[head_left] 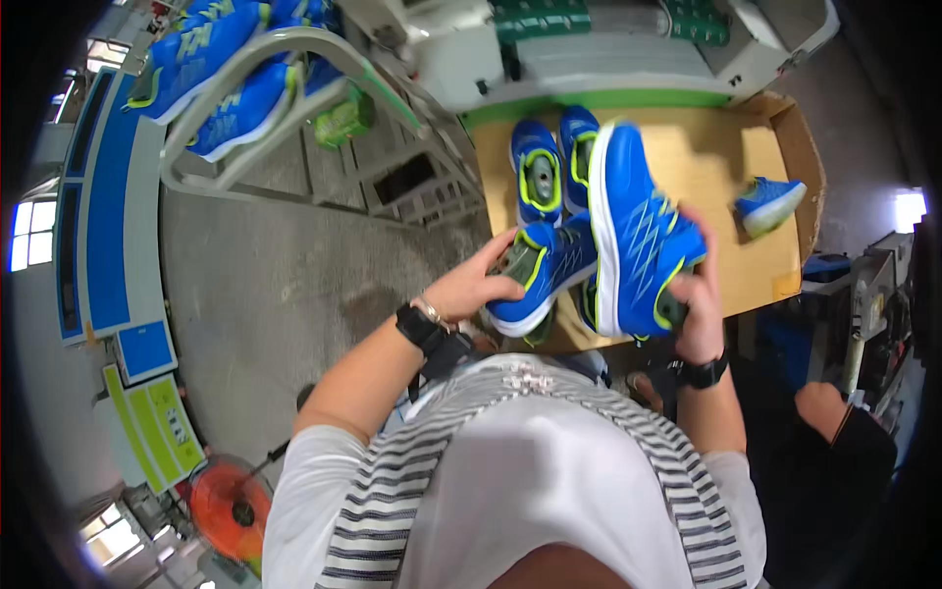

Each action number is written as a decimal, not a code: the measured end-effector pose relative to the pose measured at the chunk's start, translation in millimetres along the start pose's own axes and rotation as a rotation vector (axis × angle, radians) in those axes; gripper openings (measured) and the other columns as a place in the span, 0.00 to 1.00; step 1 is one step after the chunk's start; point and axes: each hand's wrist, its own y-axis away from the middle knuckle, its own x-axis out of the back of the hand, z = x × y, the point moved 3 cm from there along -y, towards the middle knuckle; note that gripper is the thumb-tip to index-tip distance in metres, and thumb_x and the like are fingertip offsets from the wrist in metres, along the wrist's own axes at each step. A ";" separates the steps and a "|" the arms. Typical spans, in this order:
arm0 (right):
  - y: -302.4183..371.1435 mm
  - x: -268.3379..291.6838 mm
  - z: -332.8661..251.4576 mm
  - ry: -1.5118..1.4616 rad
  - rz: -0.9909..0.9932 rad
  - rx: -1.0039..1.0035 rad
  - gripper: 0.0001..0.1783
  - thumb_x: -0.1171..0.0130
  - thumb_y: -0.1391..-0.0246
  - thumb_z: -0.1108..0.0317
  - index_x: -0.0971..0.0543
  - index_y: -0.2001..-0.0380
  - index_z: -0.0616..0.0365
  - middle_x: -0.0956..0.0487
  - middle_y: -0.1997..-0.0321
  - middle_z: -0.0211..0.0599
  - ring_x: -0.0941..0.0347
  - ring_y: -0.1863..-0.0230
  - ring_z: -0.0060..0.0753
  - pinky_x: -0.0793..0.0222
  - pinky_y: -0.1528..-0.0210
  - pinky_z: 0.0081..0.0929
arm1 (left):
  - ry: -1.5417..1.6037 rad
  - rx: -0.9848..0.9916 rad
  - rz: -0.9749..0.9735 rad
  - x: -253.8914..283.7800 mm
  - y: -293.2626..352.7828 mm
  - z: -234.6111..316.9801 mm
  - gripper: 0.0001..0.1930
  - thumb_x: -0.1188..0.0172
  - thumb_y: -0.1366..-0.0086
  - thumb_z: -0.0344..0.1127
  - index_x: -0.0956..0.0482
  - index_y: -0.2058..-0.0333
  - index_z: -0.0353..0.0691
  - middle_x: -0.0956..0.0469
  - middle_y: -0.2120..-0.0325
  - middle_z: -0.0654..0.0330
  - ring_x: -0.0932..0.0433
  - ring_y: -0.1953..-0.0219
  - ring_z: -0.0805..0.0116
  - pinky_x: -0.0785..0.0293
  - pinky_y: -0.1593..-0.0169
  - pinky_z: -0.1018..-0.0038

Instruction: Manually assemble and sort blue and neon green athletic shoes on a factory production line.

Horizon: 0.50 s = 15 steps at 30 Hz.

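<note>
My left hand (478,285) grips a blue sports shoe with lime trim (543,275) by its heel opening, the shoe lying on its side. My right hand (699,304) holds a second blue shoe (636,231) upright on edge, its white sole facing left. Both shoes hang over the near edge of a cardboard-topped table (706,157). Two more blue shoes (538,172) (577,147) stand on the cardboard just beyond, openings up. Another blue shoe (770,204) lies at the table's right side.
A metal rack (255,108) at the upper left carries several blue shoes. A white and green machine (608,49) runs behind the table. An orange fan (231,506) stands on the floor at lower left. Another person's hand (819,402) shows at right.
</note>
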 end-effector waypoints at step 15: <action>97.0 -106.4 98.3 0.350 0.149 0.014 0.34 0.46 0.54 0.78 0.38 0.40 0.56 0.30 0.48 0.41 0.32 0.48 0.32 0.35 0.44 0.27 | 0.238 -0.167 0.329 147.3 235.5 -77.9 0.44 0.38 0.48 0.25 0.47 0.32 0.39 0.36 0.40 0.55 0.35 0.40 0.63 0.41 0.36 0.68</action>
